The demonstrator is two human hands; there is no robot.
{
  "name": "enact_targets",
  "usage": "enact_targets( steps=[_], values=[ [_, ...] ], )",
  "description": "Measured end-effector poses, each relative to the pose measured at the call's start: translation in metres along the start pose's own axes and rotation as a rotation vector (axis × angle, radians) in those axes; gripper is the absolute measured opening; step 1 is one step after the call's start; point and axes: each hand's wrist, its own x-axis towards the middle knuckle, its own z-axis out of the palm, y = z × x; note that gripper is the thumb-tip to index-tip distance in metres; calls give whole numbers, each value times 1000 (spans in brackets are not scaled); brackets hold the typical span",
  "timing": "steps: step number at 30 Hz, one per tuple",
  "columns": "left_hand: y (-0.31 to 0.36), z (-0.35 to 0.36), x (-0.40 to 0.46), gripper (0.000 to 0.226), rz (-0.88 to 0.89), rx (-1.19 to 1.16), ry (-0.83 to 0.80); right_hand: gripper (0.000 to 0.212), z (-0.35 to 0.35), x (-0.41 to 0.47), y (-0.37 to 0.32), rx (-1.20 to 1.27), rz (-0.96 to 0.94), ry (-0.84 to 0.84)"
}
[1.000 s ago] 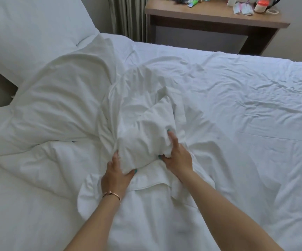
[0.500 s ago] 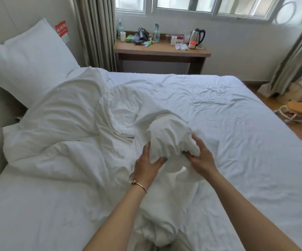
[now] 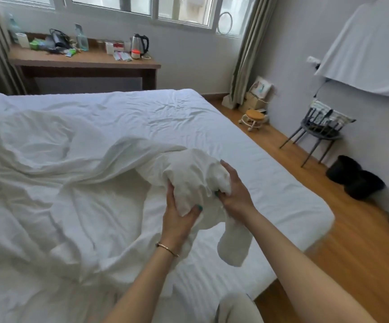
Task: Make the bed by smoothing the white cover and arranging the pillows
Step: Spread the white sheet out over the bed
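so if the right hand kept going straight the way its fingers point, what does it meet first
The right hand grips the bunched cover, with its fingers pointing up and away across the bed. Past that bunch it would likely meet only the bare sheet; depth is hard to judge.

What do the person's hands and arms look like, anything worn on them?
Both forearms are bare, with no sleeves in view. The left hand has a thin gold-coloured bangle at the wrist. Teal polish shows on the nails: on the left thumb and on one nail of the right hand. No rings or watch can be seen.
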Motion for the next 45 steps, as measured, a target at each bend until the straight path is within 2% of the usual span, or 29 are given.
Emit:
enact_targets(
  steps=[2, 8, 11, 14, 16, 17, 20, 22, 23, 24, 27, 29, 31, 33, 34, 36, 39, 42, 45],
  values=[
    [-5, 32, -6, 102, -14, 23, -51, 81, -22, -1, 24, -46, 20, -9],
    [-27, 159, -15, 100, -27, 220, -206, 96, -115, 4, 137, -283, 49, -86],
    [-41, 248, -11, 98, -17, 299, -275, 93, -179, 17, 207, -506, 38, -153],
    [-46, 333, 1, 93, 18, 384, -357, 90, -246, 28, 269, -696, 51, -119],
    [-57, 371, 10, 90, 18, 461, -424, 85, -269, 29, 308, -777, 95, -116],
    [-68, 382, 12, 91, -6, 495, -476, 81, -270, 26, 328, -798, 145, -167],
    [-124, 391, -3, 95, -267, 645, -753, 72, -247, 8, 391, -880, 343, -555],
    [-165, 383, -29, 98, -596, 741, -916, 81, -224, -8, 426, -816, 450, -744],
    [-181, 378, -42, 97, -699, 773, -931, 86, -212, -15, 438, -728, 491, -786],
    [-193, 373, -51, 94, -723, 793, -893, 88, -200, -20, 447, -642, 506, -800],
    [-204, 356, -65, 69, -503, 1059, -530, 85, -167, -27, 455, -500, 441, -807],
    [-207, 341, -69, 70, -542, 1156, -331, 82, -148, -27, 451, -458, 375, -819],
    [-216, 320, -73, 82, -789, 1107, -321, 80, -130, -25, 448, -444, 336, -852],
    [-228, 290, -73, 95, -1016, 927, -462, 78, -113, -19, 441, -510, 310, -921],
    [-229, 275, -71, 97, -1040, 896, -514, 77, -105, -14, 435, -554, 301, -930],
    [-219, 250, -63, 91, -899, 1003, -433, 73, -88, 1, 412, -590, 260, -854],
    [-190, 211, -31, 84, -623, 1125, -67, 73, -57, 34, 357, -449, 151, -753],
    [-165, 156, 12, 86, -519, 1143, 251, 80, -16, 67, 289, -285, -2, -734],
    [-151, 91, 47, 98, -455, 1173, 559, 84, 28, 95, 224, -311, -180, -709]
  ],
)
